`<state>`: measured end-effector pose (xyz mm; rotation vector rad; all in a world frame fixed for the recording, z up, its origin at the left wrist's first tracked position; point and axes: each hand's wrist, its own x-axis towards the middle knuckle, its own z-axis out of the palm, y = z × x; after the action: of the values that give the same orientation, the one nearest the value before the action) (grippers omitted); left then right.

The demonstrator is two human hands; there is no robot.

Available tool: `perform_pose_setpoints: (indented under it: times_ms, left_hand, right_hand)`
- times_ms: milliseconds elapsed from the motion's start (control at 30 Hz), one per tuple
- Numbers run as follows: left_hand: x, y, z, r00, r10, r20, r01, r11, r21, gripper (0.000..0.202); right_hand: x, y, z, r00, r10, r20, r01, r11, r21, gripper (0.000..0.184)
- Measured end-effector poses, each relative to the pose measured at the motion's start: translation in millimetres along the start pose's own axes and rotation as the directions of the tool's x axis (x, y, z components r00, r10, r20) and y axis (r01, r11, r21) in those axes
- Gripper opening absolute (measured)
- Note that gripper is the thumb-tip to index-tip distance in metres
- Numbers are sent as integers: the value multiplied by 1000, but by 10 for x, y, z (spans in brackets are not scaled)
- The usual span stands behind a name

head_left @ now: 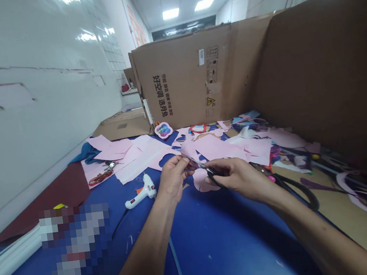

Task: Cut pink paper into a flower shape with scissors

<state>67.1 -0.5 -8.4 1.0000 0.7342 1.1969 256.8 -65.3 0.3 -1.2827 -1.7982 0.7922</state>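
My right hand (235,175) is closed around the black handles of a pair of scissors (212,179), whose blades point left toward my other hand. Between thumb and fingers, my left hand (174,174) pinches a small piece of pink paper (188,150) at the blades. Whether the blades are apart there cannot be made out. Just below the scissors, a rounded pink paper shape (204,182) shows above the blue table surface (203,242). Left of my left hand lies a white hot glue gun (141,192) with a dark cord.
Pink paper sheets and scraps (142,153) cover the table's back. A cardboard box (186,79) walls off the far side, another brown panel (331,83) the right. Large black-handled scissors (300,190) lie at right. A flower-shaped card (163,130) leans on the box.
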Motion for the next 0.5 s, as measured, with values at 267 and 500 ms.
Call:
perform_pose_setpoints:
  times_ms: [267,500]
  left_hand:
    - [-7,29,20,999,48,-21,-48,999,3,18]
    - [1,36,-1,998,65,-20,-64,996,65,18]
  right_hand:
    - [2,11,-5,1000,-28,-15,28,999,20,32]
    - [-1,-12,-26,998,31,51,-37,992,117,38]
